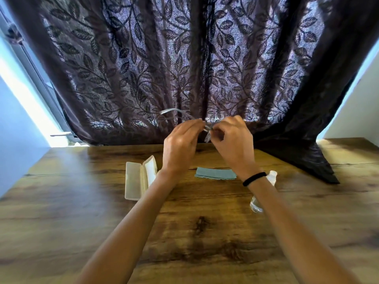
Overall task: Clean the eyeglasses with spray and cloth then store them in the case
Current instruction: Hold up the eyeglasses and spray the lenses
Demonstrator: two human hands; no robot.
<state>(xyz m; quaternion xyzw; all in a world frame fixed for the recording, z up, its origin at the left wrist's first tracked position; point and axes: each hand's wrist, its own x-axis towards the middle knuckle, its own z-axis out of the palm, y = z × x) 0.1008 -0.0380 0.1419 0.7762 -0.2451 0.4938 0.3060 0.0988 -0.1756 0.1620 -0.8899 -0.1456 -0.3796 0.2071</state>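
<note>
**Head view: glasses up in both hands, tools wait below**

Head cam shows the eyeglasses (206, 129) held in the air above the far part of the table (82, 201), in front of the curtain (143, 68). The left hand (180, 144) and the right hand (231, 138) meet at the frame. Fingers of both are curled and pinch it w/ the tips, but which part each one pinches is too blurred to tell. One temple (173, 110) is unfolded and sticks out from the grip toward approx. 10 o'clock.

All other things rest on the table, apart from the hands. Seen from the grip:
- the cloth (215, 174) is at 6 o'clock, flat, between the two forearms;
- the case (136, 179) is at 8 o'clock, on the left hand's side, open, w/ its long axis approx. 12-to-6;
- the spray bottle (257, 201) is at 5 o'clock, partly hidden behind the right forearm, so the right hand is nearer to it.

My judgement: cloth and bottle look untouched, so spraying probably comes first. Then the right hand must release and go down to 5 o'clock, and the left must hold the glasses alone. For storing later, the temple needs folding and the frame's long axis must turn to match the case, i.e. 12-to-6.
</note>
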